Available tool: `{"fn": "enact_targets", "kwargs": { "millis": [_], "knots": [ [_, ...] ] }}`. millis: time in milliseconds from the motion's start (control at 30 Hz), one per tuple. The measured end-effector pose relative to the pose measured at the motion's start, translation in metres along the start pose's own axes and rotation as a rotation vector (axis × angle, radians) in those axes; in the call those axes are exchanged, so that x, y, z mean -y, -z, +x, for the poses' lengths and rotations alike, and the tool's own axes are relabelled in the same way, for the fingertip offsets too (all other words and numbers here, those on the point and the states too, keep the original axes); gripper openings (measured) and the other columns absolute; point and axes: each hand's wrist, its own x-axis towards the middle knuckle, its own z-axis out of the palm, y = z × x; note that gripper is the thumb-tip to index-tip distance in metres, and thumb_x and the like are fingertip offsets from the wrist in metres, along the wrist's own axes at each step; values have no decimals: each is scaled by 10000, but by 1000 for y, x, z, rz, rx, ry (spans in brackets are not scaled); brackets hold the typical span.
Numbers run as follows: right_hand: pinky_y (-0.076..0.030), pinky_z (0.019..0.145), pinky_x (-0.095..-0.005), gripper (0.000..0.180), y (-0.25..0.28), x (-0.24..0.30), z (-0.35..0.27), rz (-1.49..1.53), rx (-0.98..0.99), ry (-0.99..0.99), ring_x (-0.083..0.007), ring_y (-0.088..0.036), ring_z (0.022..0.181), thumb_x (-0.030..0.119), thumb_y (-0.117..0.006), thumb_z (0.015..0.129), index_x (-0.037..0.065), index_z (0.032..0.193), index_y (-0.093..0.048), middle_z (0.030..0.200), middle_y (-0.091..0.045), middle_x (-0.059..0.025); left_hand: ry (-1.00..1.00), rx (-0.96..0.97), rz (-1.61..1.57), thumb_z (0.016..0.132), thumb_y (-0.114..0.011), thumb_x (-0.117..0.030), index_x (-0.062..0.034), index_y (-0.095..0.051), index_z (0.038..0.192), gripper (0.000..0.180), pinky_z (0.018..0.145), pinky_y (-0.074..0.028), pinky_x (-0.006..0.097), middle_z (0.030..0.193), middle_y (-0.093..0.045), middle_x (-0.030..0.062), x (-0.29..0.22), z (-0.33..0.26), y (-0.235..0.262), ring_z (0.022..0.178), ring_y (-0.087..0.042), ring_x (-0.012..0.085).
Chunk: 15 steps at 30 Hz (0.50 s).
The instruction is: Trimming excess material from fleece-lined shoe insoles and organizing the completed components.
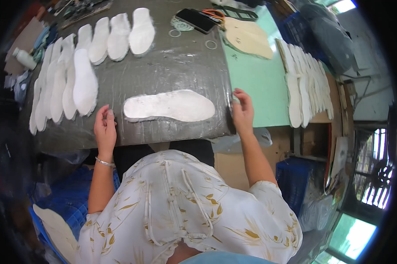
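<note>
1. Insole, white and foot-shaped, lies flat on the grey wrapped work board, between the two hands and near the board's front edge, its long axis running left to right.
2. Left hand rests at the front of the board just left of the insole's narrower end; its fingers are loosely curled and upright and hold nothing. A thin bracelet sits on that wrist.
3. Right hand is at the board's right front corner, just right of the insole's broad end. Its fingertips are drawn together at the board's edge; whether they pinch something small there I cannot tell.
4. Further back on the board, a fanned row of white insoles overlaps in an arc from the left edge toward the top middle, well apart from the single one.
5. At the board's far edge lie a dark phone, a few pale rings and orange-handled scissors.
6. Right of the board is a pale green surface bearing tan sole-shaped cutouts.
7. Beyond that stands another overlapping stack of white insoles on a wooden ledge.
8. Blue plastic crates sit low at both sides of the person.
</note>
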Motion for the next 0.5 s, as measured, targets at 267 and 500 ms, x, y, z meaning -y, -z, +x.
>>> {"fn": "enact_targets", "kwargs": {
  "millis": [267, 500],
  "knots": [
    [-430, 1033, -363, 426, 32, -19, 15, -606, 300, -184, -288, -571, 1217, 225, -450, 1027, -61, 1332, -534, 1299, -601, -215, 19, -325, 60, 950, -595, -102, -30, -550, 1299, 359, 692, -491, 229, 1155, -602, 90, 1, -64, 96, 886, -580, 113],
    [-474, 986, -385, 509, 56, -26, 61, -383, 260, -143, -315, -614, 1154, 342, -493, 1015, -61, 1320, -549, 1278, -614, -212, -286, -772, 659, 802, -705, -41, -21, -635, 1128, 334, 873, -490, 388, 1100, -643, 152, -32, -150, 198, 999, -612, 330]
  ]
}}
